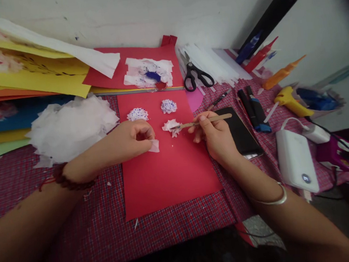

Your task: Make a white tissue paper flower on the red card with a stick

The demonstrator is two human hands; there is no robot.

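My left hand [138,137] pinches a small white tissue paper piece [154,146] over the red sheet [169,176]. In my right hand [213,131] is a thin wooden stick [219,117], held like a pen, its dark tip at a crumpled white tissue paper flower [170,126] on the sheet. Whether the tip presses into the paper I cannot tell. Above it are two ruffled paper flowers speckled blue, one at the left [137,114] and one at the right [169,106].
A heap of white tissue pieces [72,124] lies at the left beside stacked coloured sheets [33,74]. Behind are a paint-smeared tissue [148,72] and black-handled scissors [198,75]. At the right are a black phone or notebook [242,134], a yellow glue gun [285,99] and a white power bank [296,160].
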